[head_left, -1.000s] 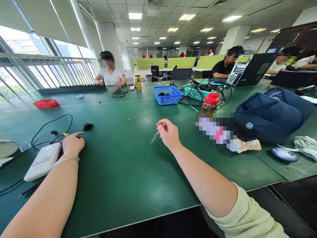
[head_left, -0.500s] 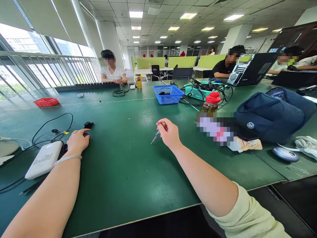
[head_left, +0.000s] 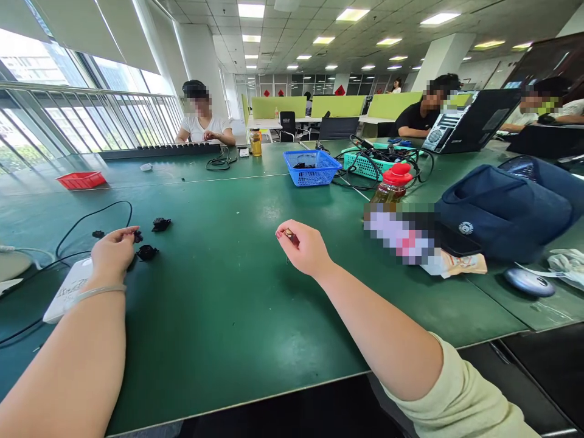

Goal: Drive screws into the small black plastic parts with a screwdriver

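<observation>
My left hand [head_left: 113,254] is closed in a pinch on a small black part [head_left: 137,236], just above the table. Close by on the tabletop lie similar black parts: one lump [head_left: 146,252] right below the fingers, another lump [head_left: 161,224] farther out, and a smaller piece [head_left: 98,233] beyond the hand. Partly under my left wrist is a white box-shaped device [head_left: 68,292]. My right hand [head_left: 305,246], over the middle of the table, is closed around a slim pointed tool [head_left: 292,235]. Only its brown end shows; the fingers hide most of the metal shaft.
Ahead on the green table [head_left: 219,304] stand a blue basket [head_left: 312,176], a teal basket [head_left: 365,167] of cables and a red-lidded bottle [head_left: 395,182]. A navy bag [head_left: 515,210] and mouse [head_left: 529,281] lie right. A red tray [head_left: 81,180] sits left. Several people sit beyond.
My left hand has moved left and lifted slightly with a black part, uncovering another black lump. My right hand has turned, so the tool's metal tip is now mostly hidden.
</observation>
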Motion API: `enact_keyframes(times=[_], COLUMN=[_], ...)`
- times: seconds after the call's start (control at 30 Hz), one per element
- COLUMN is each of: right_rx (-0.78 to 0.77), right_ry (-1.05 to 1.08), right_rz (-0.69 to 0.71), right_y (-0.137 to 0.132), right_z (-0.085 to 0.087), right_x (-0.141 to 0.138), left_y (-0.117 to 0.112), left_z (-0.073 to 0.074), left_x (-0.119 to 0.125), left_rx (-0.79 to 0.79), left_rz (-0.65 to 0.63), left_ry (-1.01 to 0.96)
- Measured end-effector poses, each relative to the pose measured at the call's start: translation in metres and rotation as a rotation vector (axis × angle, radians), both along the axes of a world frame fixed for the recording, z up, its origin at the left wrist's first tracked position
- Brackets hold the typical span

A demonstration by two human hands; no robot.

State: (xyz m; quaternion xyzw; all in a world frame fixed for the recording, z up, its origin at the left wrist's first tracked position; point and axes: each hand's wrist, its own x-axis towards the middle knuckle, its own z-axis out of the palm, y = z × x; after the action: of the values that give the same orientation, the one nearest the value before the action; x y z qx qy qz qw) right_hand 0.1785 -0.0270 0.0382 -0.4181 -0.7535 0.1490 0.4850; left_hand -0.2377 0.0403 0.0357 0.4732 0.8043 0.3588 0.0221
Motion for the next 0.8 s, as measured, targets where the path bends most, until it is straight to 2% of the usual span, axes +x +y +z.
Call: enact_keyframes(times=[0.17, 0.3, 0.43, 0.67, 0.8], right_rx=[-0.005, -0.012, -0.030, -0.037, -0.036], right_ry=[0.018, 0.029, 0.040, 0.053, 0.050], right_rz=[-0.001, -0.008, -0.015, -0.007, -0.010], right_y=[0.000, 0.001, 0.001, 0.000, 0.000], right_z=[-0.002, -0.004, -0.004, -0.002, -0.002], right_x=[0.000, 0.000, 0.001, 0.000, 0.000], left_y=[-0.001, 0.000, 0.000, -0.005, -0.008], left_z=[0.004, 0.004, 0.005, 0.004, 0.008], left_x=[-0.007, -0.008, -0.006, -0.001, 0.004], left_rx=[-0.073, -0.197, -0.254, -0.250, -0.221], left_rz=[-0.038, 0.006, 0.034, 0.047, 0.049], left_ry=[-0.045, 0.015, 0.068, 0.023, 0.013])
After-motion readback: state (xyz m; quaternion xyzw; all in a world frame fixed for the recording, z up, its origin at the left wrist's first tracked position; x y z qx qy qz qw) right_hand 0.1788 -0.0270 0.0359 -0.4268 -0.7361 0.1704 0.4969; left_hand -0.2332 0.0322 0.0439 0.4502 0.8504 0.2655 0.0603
